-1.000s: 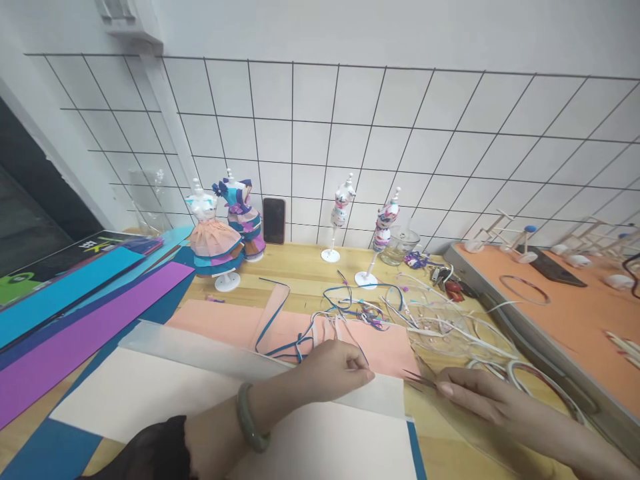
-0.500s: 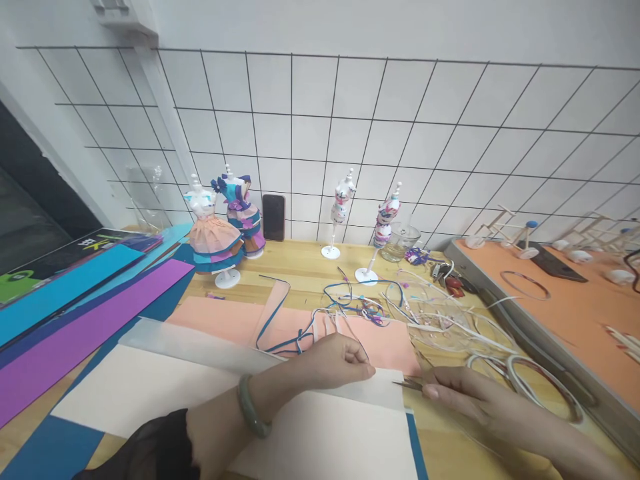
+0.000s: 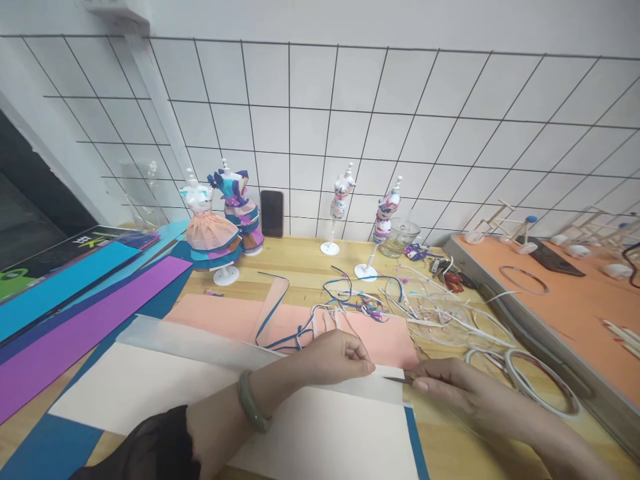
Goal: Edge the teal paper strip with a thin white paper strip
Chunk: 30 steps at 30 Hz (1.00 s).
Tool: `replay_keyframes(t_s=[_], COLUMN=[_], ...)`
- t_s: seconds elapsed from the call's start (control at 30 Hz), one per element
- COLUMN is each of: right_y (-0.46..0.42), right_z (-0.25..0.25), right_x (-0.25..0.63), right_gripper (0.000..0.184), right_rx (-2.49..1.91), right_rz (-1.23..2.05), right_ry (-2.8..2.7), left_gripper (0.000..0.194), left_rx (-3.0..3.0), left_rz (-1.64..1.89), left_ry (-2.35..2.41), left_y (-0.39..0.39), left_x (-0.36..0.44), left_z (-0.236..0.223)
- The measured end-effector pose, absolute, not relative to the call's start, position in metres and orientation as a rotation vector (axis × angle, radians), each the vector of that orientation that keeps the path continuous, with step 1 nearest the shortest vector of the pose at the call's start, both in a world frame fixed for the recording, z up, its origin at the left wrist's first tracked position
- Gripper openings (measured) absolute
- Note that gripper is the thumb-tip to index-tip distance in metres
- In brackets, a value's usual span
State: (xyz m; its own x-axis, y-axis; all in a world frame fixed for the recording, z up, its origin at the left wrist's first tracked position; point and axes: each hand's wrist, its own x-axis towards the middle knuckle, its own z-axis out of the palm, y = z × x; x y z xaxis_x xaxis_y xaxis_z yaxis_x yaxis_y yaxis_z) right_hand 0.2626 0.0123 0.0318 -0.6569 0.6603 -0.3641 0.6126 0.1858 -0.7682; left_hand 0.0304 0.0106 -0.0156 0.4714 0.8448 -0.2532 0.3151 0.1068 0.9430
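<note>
My left hand [image 3: 337, 357], fingers pinched together, rests on the upper edge of a translucent white sheet [image 3: 195, 343]. That sheet lies over a larger cream sheet [image 3: 330, 433]. In my right hand [image 3: 450, 387] is a pair of scissors [image 3: 395, 379]; a dark pointed blade shows, while the handles are hidden in the fingers. The blade lies at the sheet's right end, close to the left fingertips. Just behind my left hand is a peach paper sheet [image 3: 215, 312], with blue and white strips [image 3: 283, 343] on top.
Two dressed mini mannequins [image 3: 225, 275] stand back left and two patterned ones [image 3: 367, 271] at the centre, near a phone [image 3: 273, 213] and a glass bowl [image 3: 400, 237]. Coloured sheets [image 3: 105, 300] lie left. Tangled strips and white coils [image 3: 543, 383] lie right, beside an orange-topped surface [image 3: 600, 320].
My right hand has moved a little left and up, bringing the scissors blade over the sheet's right end, nearer my left fingertips. The left hand stays in place. The view has shifted slightly.
</note>
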Motion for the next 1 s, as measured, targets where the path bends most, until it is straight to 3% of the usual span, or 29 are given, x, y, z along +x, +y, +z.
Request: replay_keyframes(t_s=[1.0], right_y=[0.0119], right_z=[0.0346], right_x=[0.2577], right_gripper=[0.043], right_rx=[-1.327], right_rz=[1.468], right_ry=[-2.376], left_gripper=[0.021], left_rx=[1.499], left_rz=[0.529], left_ry=[1.085], left_y=[0.0115], left_x=[0.0293], left_z=[-0.0184])
